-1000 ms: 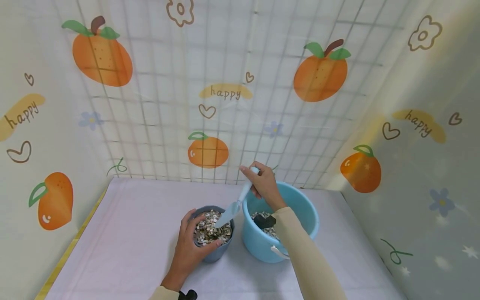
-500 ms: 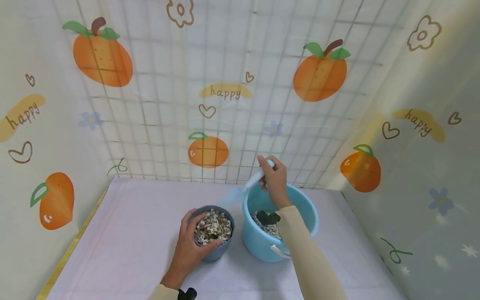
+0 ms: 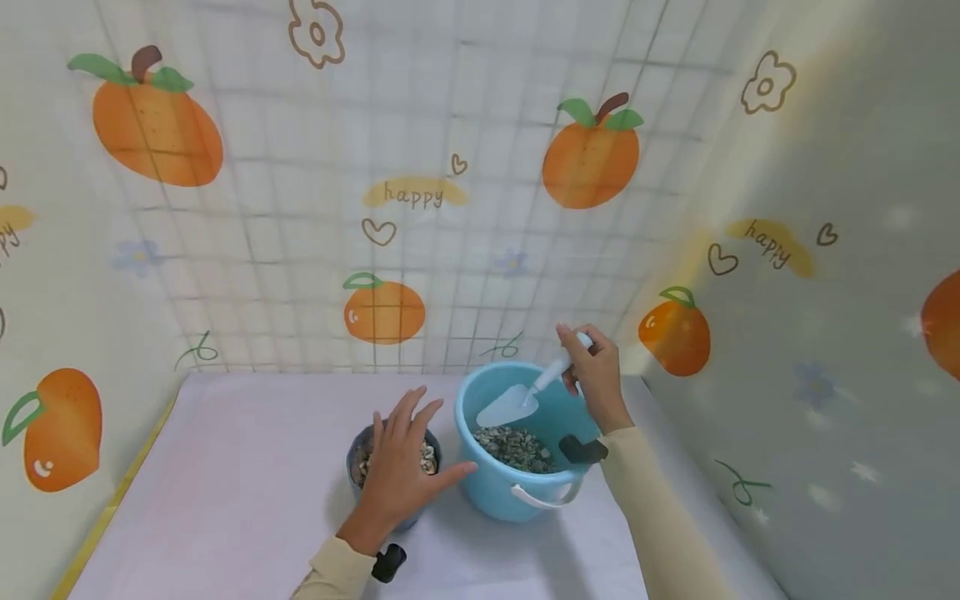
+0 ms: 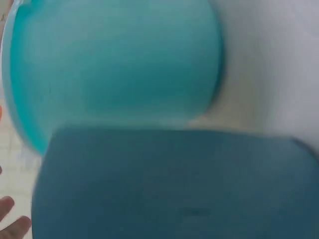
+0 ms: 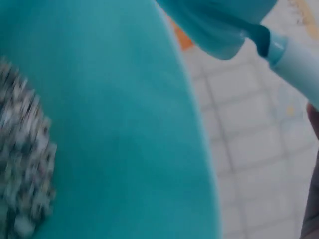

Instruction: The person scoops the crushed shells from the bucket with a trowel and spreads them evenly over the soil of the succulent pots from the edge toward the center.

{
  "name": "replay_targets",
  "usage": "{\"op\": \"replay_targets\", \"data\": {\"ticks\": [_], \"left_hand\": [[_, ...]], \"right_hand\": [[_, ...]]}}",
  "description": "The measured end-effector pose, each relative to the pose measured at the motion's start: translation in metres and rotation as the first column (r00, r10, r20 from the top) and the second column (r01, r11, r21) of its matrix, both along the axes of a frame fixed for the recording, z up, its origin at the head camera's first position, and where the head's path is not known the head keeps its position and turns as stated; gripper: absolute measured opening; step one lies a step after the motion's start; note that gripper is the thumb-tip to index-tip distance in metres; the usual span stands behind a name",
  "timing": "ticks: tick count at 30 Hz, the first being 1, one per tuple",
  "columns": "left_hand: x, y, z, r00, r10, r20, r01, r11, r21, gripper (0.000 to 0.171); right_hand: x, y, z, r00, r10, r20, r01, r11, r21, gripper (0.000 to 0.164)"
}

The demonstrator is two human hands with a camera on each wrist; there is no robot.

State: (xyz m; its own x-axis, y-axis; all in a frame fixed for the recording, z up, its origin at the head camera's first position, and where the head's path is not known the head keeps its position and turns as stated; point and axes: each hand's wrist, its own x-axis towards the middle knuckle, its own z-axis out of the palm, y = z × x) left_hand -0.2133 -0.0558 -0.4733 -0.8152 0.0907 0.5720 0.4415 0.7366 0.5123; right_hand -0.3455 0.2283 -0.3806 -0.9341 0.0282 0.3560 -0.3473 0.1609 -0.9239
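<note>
My right hand (image 3: 598, 379) grips the handle of a light blue hand trowel (image 3: 510, 406). Its blade, tilted, overlaps the inside of the light blue bucket (image 3: 491, 496) in the head view, above loose grey-white chips (image 3: 513, 450). From the right wrist, the trowel (image 5: 294, 64) shows at the bucket's edge. Fingers spread, my left hand (image 3: 397, 471) hovers over a dark blue-grey pot (image 3: 353, 461) and hides much of it. Pale chips (image 3: 428, 460) fill the pot. The left wrist view has the pot's wall (image 4: 169, 184) close up, with fingertips (image 4: 17, 226) at the corner.
A white handle (image 3: 543, 502) hangs at the bucket's front. Both containers stand side by side on a pale cloth-covered table (image 3: 225, 500). Behind rises a fruit-printed curtain (image 3: 300, 292) over a wire grid, with more printed sheets on both sides.
The trowel has swung right from above the pot to over the bucket, in my right hand. My left hand has let go of the pot's rim and risen. The head view has shifted.
</note>
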Motion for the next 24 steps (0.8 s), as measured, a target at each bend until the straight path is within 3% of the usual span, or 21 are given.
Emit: {"op": "replay_targets", "data": {"ticks": [4, 10, 17, 24], "left_hand": [[-0.002, 0.017, 0.0, 0.994, -0.106, 0.025, 0.106, 0.994, 0.005, 0.089], [-0.002, 0.037, -0.007, 0.974, -0.205, 0.097, 0.207, 0.978, -0.007, 0.083], [-0.004, 0.037, -0.01, 0.973, -0.207, 0.098, 0.21, 0.978, -0.02, 0.073], [-0.005, 0.039, -0.014, 0.972, -0.204, 0.113, 0.209, 0.977, -0.035, 0.069]], "right_hand": [[0.008, 0.019, -0.008, 0.997, -0.041, 0.073, 0.03, 0.989, 0.146, 0.054], [0.015, 0.034, -0.015, 0.981, 0.043, 0.192, -0.105, 0.94, 0.325, 0.05], [0.017, 0.034, -0.016, 0.937, 0.099, 0.336, -0.266, 0.824, 0.501, 0.041], [0.021, 0.024, -0.014, 0.895, 0.159, 0.417, -0.395, 0.719, 0.573, 0.02]]}}
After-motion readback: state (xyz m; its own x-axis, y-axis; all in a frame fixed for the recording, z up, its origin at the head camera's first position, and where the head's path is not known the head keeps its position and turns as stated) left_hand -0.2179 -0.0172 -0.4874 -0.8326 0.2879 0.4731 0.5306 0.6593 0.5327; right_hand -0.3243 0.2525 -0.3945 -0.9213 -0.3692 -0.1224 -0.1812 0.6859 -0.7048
